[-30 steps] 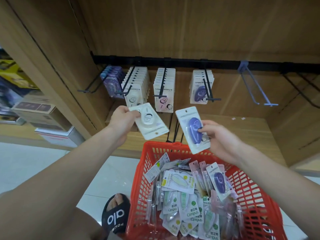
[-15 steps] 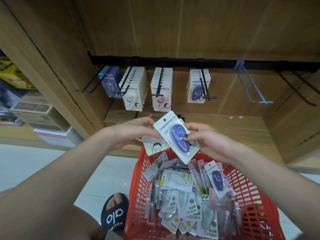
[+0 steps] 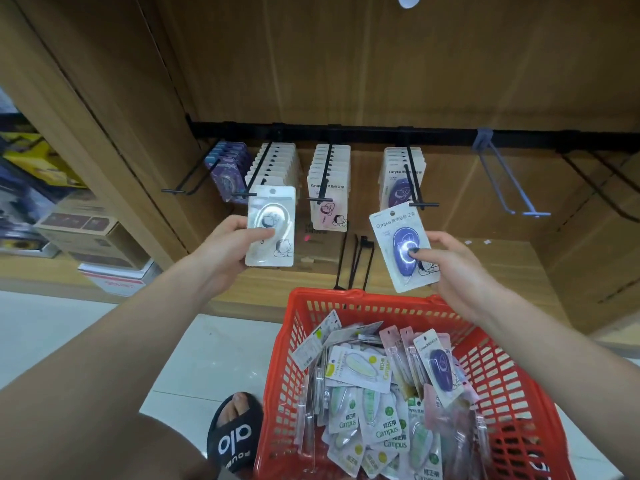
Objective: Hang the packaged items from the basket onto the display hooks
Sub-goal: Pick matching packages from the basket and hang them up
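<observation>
My left hand (image 3: 228,244) holds a white packaged item (image 3: 272,226) upright, its top hole right at the tip of the second black hook (image 3: 254,174), which carries several white packs. My right hand (image 3: 450,265) pinches a purple packaged item (image 3: 403,249) just below the tip of the fourth hook (image 3: 415,185), where matching purple packs hang. Below stands the red basket (image 3: 491,375), filled with several more packaged items (image 3: 374,403).
A black rail (image 3: 346,131) carries the hooks; a pink-pack hook (image 3: 325,178) sits between the two. An empty blue hook (image 3: 509,178) and black hooks are at right. Boxes (image 3: 86,237) stand at left, a sandalled foot (image 3: 235,431) beside the basket.
The two packs were together in front of me over the basket; now my hands have separated and risen, each bringing its pack up to a hook.
</observation>
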Available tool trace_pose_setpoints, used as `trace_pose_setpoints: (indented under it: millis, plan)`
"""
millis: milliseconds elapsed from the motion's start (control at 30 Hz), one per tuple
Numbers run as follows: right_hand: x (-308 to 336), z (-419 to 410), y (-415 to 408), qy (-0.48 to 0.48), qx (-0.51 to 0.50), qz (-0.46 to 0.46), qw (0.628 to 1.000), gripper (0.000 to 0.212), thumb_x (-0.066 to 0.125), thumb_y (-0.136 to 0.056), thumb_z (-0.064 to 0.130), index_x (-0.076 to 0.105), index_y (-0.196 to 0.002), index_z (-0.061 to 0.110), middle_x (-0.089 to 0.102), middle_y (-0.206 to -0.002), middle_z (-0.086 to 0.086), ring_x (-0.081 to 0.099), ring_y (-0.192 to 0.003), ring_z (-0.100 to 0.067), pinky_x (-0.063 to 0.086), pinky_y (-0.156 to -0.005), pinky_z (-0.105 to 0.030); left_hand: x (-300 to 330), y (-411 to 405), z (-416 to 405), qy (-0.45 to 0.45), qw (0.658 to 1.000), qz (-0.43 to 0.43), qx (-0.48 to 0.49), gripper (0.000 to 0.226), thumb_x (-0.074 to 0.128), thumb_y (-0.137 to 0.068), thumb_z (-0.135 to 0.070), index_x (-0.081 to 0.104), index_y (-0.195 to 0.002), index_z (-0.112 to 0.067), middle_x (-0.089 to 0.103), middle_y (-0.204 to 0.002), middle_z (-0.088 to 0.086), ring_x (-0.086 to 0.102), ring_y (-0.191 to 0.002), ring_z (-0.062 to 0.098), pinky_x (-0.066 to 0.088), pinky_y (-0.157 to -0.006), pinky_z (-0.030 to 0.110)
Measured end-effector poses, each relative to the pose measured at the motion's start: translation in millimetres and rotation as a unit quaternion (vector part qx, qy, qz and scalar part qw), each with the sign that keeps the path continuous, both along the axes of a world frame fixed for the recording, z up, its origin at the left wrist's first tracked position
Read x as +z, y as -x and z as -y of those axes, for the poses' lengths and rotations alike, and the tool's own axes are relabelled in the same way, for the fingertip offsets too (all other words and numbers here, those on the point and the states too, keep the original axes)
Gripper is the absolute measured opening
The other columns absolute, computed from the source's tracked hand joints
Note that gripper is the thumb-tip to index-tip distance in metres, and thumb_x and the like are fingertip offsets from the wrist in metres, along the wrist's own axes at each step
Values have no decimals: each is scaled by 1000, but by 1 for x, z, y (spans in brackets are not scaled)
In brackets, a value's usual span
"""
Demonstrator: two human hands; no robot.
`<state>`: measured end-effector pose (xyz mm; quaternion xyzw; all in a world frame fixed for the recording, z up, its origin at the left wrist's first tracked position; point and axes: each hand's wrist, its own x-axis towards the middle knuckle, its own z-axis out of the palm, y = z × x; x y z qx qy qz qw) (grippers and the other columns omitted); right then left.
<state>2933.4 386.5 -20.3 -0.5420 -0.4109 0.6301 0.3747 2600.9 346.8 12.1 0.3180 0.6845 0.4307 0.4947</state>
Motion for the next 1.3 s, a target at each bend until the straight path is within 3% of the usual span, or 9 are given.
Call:
trace_pose_setpoints:
  millis: [100, 300, 433, 667, 800, 867, 1000, 1100, 1300]
  plan:
    - [-4, -2, 4, 3, -9, 4, 1000, 27, 62, -99, 2, 63, -124, 11, 77, -115, -12, 75, -104, -30, 58, -90, -47, -3, 6, -1, -7, 1000, 17, 21, 39, 77, -94, -17, 55, -125, -10, 76, -119, 10, 77, -104, 27, 57, -101, 54]
    - [-7, -7, -5, 17, -95, -22, 995, 22, 58, -99, 1, 62, -118, 11, 75, -118, -15, 73, -107, -32, 54, -99, -53, -10, 10, -3, 4, 1000, 14, 27, 43, 73, -96, -15, 55, -134, -6, 74, -125, 11, 79, -101, 26, 61, -95, 51]
    - [-4, -6, -7, 10, -110, -59, 992, 23, 58, -98, -1, 62, -117, 11, 75, -117, -16, 73, -103, -31, 56, -96, -52, -14, 3, -1, -12, 998, 10, 65, 31, 70, -99, -15, 50, -123, -12, 71, -121, 8, 75, -106, 28, 58, -100, 50]
    - [-7, 0, -5, 12, -121, -63, 991, 20, 56, -93, -3, 62, -102, 12, 73, -110, -17, 70, -90, -30, 56, -85, -50, -17, -2, 2, -24, 996, -2, 89, 37, 67, -99, -15, 52, -131, -4, 74, -124, 8, 77, -102, 25, 59, -98, 50]
    - [-6, 4, -4, -2, -122, -49, 991, 18, 56, -92, -3, 62, -100, 13, 76, -101, -11, 71, -86, -28, 56, -81, -47, -16, -2, 2, -27, 995, 6, 98, 22, 65, -102, -13, 50, -118, -11, 72, -119, 6, 75, -104, 28, 60, -88, 44]
    - [-6, 7, -2, -6, -130, -51, 990, 18, 56, -91, -2, 62, -99, 13, 75, -97, -9, 70, -84, -27, 56, -76, -43, -17, -1, 2, -32, 995, -2, 99, 19, 65, -102, -13, 49, -113, -14, 71, -120, 5, 74, -106, 28, 59, -93, 46]
    - [-7, 13, 2, -18, -128, -48, 991, 15, 60, -80, 6, 60, -93, 14, 74, -96, -8, 66, -86, -27, 51, -79, -43, -20, -1, 1, -34, 996, -24, 83, 19, 64, -101, -14, 52, -115, -17, 71, -123, 5, 73, -108, 29, 55, -104, 54]
    - [-6, 13, 3, -22, -129, -52, 990, 13, 57, -91, 2, 59, -97, 13, 75, -99, -9, 68, -89, -28, 53, -82, -46, -21, -5, 0, -27, 996, -31, 78, 25, 60, -105, -18, 48, -127, -20, 67, -127, 3, 70, -110, 26, 55, -104, 51]
    - [-14, 5, 7, -10, -128, -65, 990, 19, 60, -101, 8, 59, -119, 9, 78, -115, -10, 75, -102, -29, 55, -100, -55, -29, -1, -6, -15, 994, -86, 68, 29, 56, -107, -22, 43, -133, -23, 67, -126, 3, 70, -102, 20, 54, -83, 36]
